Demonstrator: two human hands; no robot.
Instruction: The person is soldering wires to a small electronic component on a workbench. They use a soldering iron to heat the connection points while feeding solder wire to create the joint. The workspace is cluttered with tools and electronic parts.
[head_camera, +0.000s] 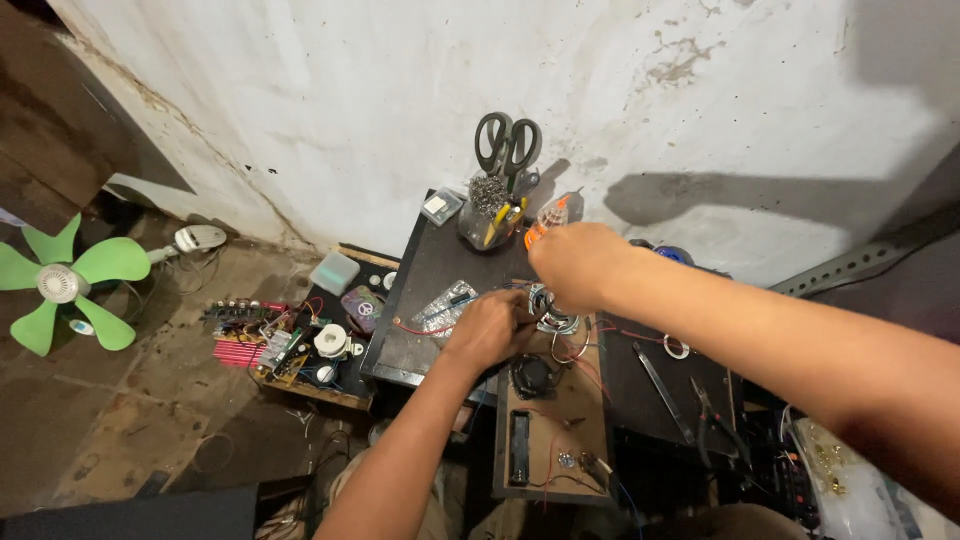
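My left hand (487, 328) rests on the dark table (425, 270), fingers curled around a small round speaker part (553, 318) with thin red and white wires. My right hand (575, 265) hovers just above the same part, fingers bent down onto it; its grip is hidden by the back of the hand. A brown wooden board (585, 415) lies in front, bearing a black battery holder (519, 445), a dark round part (533, 375) and small components.
A holder with black-handled scissors (507, 145) and tools (487, 215) stands by the white wall. Pliers (715, 410) and a metal strip (662, 378) lie at right. On the floor at left lie a green fan (65, 283), a circuit board (300, 350) and a pale box (334, 272).
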